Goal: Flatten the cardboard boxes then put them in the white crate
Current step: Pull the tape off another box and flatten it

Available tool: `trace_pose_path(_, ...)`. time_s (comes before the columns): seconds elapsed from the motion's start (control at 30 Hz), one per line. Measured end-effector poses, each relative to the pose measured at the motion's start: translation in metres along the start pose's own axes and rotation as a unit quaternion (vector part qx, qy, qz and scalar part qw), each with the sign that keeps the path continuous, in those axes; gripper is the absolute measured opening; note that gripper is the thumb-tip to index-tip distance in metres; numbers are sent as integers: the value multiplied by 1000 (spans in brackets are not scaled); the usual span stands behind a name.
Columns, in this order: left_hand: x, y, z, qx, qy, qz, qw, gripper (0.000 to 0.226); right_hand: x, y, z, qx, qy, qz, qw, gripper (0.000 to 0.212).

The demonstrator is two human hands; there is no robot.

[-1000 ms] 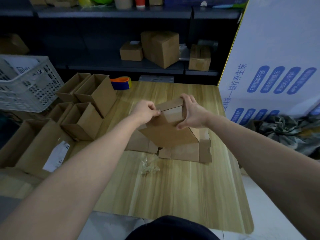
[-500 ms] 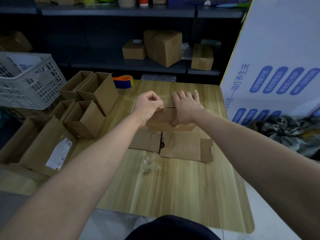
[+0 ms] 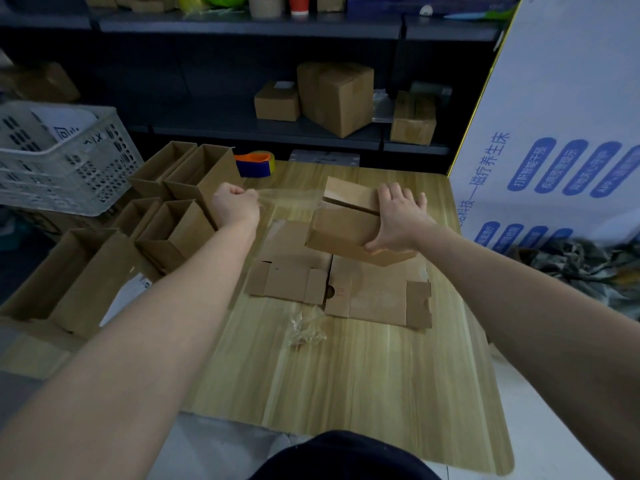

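A closed cardboard box (image 3: 341, 223) lies on the wooden table (image 3: 346, 368), on top of flattened cardboard (image 3: 363, 289). My right hand (image 3: 396, 216) holds its right end, fingers spread over the top and thumb on the near side. My left hand (image 3: 235, 206) is a fist to the left of the box, pinching a strip of clear tape (image 3: 291, 197) that stretches from the box's top seam. The white crate (image 3: 62, 161) stands at the far left.
Several open cardboard boxes (image 3: 194, 188) crowd the table's left side. A crumpled wad of clear tape (image 3: 304, 327) lies near the middle. An orange and blue tape roll (image 3: 254, 164) sits at the far edge. Dark shelves with boxes (image 3: 332, 95) stand behind, a white printed board (image 3: 554, 133) on the right.
The box was set down from a tilted, lifted pose onto the flattened cardboard. My left hand has pulled away to the left, peeling the clear tape off the top seam.
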State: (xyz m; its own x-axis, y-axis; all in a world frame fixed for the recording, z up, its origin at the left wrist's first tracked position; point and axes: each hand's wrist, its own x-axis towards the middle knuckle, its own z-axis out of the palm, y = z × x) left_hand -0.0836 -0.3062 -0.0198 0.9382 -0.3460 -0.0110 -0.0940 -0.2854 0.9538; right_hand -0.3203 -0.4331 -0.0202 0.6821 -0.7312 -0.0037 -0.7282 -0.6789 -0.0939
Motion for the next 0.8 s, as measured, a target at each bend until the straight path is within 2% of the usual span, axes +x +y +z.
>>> trace_pose_path(0.1,4,-4,-2,-17,22,-16,999,26,2,-1,0,1,-2,-12,1000,119)
trace_pose_path(0.23,16,-11,-9,-21,69,-38,997,20,0,8,1,37,-6,8,999,116)
trace_pose_path(0.5,14,-12,-15,-23,134,-54,989,23,3,11,-5,101,-20,37,994,116)
trace_pose_path(0.67,27,-26,-28,-74,191,-94,974,15,1,20,-3,174,-52,37,983,117)
trace_pose_path(0.8,39,-42,-49,-111,206,-133,963,21,3,32,3,200,-64,54,976,113)
